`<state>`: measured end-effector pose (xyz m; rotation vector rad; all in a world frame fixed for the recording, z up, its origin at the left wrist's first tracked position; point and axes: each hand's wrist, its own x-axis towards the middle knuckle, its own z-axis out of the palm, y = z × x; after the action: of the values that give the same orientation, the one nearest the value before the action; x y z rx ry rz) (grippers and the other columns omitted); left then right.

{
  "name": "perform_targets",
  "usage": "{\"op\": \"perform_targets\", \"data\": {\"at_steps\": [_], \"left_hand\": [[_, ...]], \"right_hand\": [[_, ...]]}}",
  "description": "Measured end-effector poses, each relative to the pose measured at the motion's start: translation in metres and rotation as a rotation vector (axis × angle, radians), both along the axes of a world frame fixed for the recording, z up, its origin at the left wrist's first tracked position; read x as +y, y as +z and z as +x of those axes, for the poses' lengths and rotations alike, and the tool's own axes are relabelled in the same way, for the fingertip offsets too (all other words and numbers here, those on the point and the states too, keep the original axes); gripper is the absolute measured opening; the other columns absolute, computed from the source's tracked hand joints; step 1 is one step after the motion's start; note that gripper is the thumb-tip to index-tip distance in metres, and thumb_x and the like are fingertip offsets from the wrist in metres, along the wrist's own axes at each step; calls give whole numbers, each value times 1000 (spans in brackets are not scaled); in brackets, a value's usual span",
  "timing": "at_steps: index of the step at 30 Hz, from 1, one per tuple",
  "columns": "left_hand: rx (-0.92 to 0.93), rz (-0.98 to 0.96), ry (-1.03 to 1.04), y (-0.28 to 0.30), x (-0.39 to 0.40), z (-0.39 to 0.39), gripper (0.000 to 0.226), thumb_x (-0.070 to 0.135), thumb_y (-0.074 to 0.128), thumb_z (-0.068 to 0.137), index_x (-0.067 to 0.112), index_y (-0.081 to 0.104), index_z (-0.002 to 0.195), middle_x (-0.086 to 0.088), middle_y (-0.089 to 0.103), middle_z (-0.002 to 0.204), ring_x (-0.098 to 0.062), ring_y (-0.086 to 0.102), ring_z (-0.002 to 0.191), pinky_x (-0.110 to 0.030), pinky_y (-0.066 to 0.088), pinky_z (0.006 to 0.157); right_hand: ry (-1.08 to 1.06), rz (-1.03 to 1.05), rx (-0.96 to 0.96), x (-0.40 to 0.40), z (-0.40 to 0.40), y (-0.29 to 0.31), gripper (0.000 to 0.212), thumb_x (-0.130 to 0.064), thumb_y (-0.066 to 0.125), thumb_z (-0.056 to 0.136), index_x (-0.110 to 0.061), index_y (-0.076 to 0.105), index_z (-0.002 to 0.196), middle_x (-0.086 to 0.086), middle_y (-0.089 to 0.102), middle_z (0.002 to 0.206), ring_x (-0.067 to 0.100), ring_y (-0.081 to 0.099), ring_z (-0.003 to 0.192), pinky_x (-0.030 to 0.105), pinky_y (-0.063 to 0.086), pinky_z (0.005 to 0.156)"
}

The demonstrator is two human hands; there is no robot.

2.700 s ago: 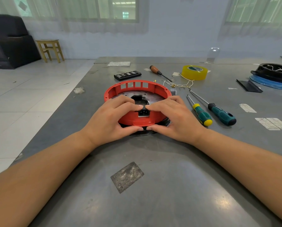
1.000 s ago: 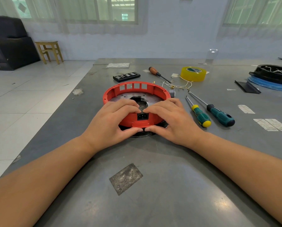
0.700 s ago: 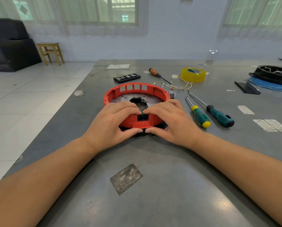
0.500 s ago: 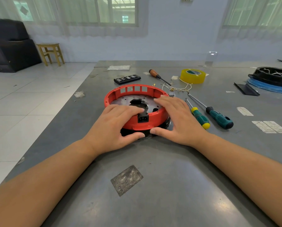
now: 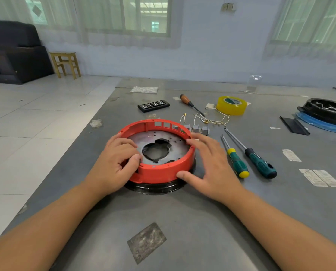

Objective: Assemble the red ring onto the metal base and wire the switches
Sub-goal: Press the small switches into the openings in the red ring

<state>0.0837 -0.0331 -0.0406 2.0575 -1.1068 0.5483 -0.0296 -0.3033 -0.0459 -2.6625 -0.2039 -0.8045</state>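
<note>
Here, in the head view, the red ring (image 5: 159, 151) sits on the metal base (image 5: 157, 149) in the middle of the surface (image 5: 202, 222). The left hand (image 5: 114, 165) grips the ring at 8 o'clock, fingers curled over its wall. The right hand (image 5: 212, 163) touches it at 3 o'clock, fingers spread apart. The switches (image 5: 197, 129) wait near 1 o'clock. An uneven push could tilt the ring, so it may not seat flat.

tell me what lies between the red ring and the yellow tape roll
In the head view, between the red ring and the yellow tape roll lie small grey switches beside the ring's far rim and thin loose wires with gold terminals.
</note>
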Motion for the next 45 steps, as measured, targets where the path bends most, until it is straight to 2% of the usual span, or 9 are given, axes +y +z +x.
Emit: {"op": "perform_targets", "data": {"at_steps": [4, 7, 13, 18, 24, 30, 36, 40, 45], "left_hand": [[111, -45, -72, 3, 10, 8, 40, 24, 38, 87, 8, 73, 79, -1, 72, 84, -22, 60, 120, -52, 18, 129], [160, -76, -43, 7, 7, 4, 33, 10, 42, 83, 9, 74, 90, 1, 71, 96, -23, 54, 130, -53, 12, 131], [-338, 85, 90, 2, -19, -22, 36, 38, 49, 101, 20, 74, 82, 8, 69, 79, -21, 64, 89, -44, 42, 101], [-212, 65, 94, 2, -14, -10, 59, 44, 44, 104, 15, 56, 55, 9, 55, 57, -21, 63, 81, -47, 40, 95], [7, 10, 8, 7, 22, 19, 56, 39, 41, 97, 12, 72, 60, 6, 67, 63, -15, 58, 105, -59, 38, 101], [-477, 51, 202, 14, -5, -7, 53, 37, 44, 107, 17, 59, 60, 2, 57, 61, -28, 60, 68, -45, 44, 75], [-560, 326, 273, 8, -31, -31, 43, 53, 50, 102, 21, 64, 76, 4, 63, 64, -26, 62, 62, -40, 35, 66], [-527, 359, 322, 7, -29, -30, 39, 45, 51, 101, 21, 56, 70, 1, 57, 58, -30, 58, 60, -38, 30, 63], [-435, 402, 438, 4, -30, -25, 40, 41, 41, 102, 17, 69, 84, 0, 66, 68, -30, 63, 71, -42, 38, 69]], "right_hand": [[46, 208, 240, -7, 1, -4, 96, -82, 62, 78, -48, 17, 156, -26, 9, 166, -9, 9, 150, 26, 19, 118], [-1, 179, 195, -3, 0, -4, 91, -90, 58, 72, -45, 31, 147, -21, 24, 158, -1, 32, 143, 31, 35, 114], [-152, 99, 60, 24, -4, -4, 85, -92, 57, 67, -35, 43, 128, -11, 25, 145, 6, 41, 121, 26, 40, 94], [-68, -7, 74, 0, -10, 2, 76, -86, 53, 80, -44, 40, 142, -14, 28, 149, 8, 50, 123, 38, 53, 99], [66, 112, 197, -9, -1, 5, 77, -77, 57, 87, -48, 31, 153, -23, 28, 160, -3, 31, 145, 35, 36, 117], [-14, 175, 89, 22, 5, -6, 71, -73, 59, 86, -43, 37, 147, -13, 46, 141, 6, 47, 132, 27, 41, 107], [50, 397, 126, 21, 9, -7, 55, -39, 61, 100, -31, 41, 150, -9, 51, 137, 1, 52, 124, 22, 49, 100], [-170, 419, 174, 5, 29, -10, 38, -28, 57, 103, -22, 52, 140, -6, 51, 137, 3, 57, 111, 16, 46, 91], [-355, 352, 212, -15, 69, -5, 36, -21, 56, 102, -17, 54, 138, 4, 47, 138, 12, 57, 103, 27, 43, 96]]}}
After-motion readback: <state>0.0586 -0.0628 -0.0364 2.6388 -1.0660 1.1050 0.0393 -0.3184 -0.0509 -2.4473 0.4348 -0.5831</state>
